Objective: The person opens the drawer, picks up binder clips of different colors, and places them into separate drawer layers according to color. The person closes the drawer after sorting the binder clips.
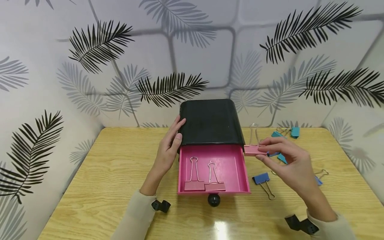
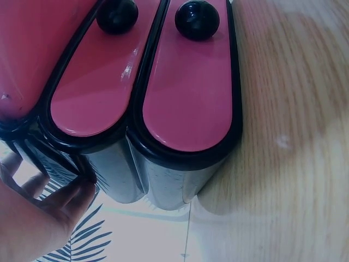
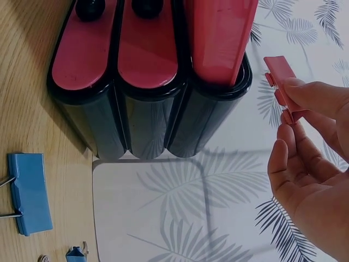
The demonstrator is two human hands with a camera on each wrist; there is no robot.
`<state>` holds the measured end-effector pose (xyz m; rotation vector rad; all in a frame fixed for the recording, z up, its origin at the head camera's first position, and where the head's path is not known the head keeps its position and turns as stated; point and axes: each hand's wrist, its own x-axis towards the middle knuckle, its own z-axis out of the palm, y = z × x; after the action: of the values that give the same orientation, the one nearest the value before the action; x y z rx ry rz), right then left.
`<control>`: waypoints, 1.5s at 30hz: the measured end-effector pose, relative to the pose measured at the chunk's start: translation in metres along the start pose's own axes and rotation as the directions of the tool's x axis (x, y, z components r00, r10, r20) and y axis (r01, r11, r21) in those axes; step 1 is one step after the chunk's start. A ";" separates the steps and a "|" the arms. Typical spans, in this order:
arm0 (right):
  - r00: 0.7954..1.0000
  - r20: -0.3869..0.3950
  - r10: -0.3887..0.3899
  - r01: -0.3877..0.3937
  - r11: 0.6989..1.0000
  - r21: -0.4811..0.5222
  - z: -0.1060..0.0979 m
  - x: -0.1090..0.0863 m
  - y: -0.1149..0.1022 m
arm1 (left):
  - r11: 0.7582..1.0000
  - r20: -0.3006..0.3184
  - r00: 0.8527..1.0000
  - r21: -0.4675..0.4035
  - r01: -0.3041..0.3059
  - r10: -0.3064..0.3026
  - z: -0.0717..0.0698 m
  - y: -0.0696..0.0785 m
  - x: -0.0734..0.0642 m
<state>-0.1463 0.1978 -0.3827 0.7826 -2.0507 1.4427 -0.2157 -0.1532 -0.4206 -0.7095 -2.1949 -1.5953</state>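
Observation:
A black drawer unit (image 1: 210,121) stands on the table, and its top pink drawer (image 1: 232,170) is pulled out. Two pink binder clips (image 1: 194,185) lie side by side in the drawer, near its front. My right hand (image 1: 289,161) pinches another pink binder clip (image 3: 283,82) between thumb and fingers, beside the drawer's right edge. One wire handle of that clip points up and away from me. My left hand (image 1: 168,150) rests against the unit's left side with its fingers extended. Two lower drawers with black round knobs (image 2: 197,19) are closed in the left wrist view.
A blue binder clip (image 1: 261,179) lies on the table right of the drawer. Teal clips (image 1: 295,132) and more blue ones are scattered under and behind my right hand. A wall covering with a leaf pattern (image 1: 201,66) rises behind the table.

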 end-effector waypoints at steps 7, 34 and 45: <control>0.999 0.033 0.000 -0.001 1.000 0.029 0.002 -0.004 -0.001 | 1.000 0.007 1.000 0.007 -0.002 0.002 0.002 -0.002 -0.001; 0.984 0.169 -0.047 0.056 0.997 -0.047 0.017 -0.006 -0.011 | 1.000 0.002 1.000 0.019 -0.015 0.015 -0.001 -0.012 -0.001; 0.966 0.255 -0.043 0.073 0.991 -0.109 0.019 -0.006 -0.021 | 1.000 0.007 1.000 0.004 -0.024 0.024 -0.001 -0.011 -0.001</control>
<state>-0.1287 0.1751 -0.3795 1.0117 -2.2570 1.2301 -0.2212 -0.1565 -0.4292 -0.7384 -2.1857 -1.5781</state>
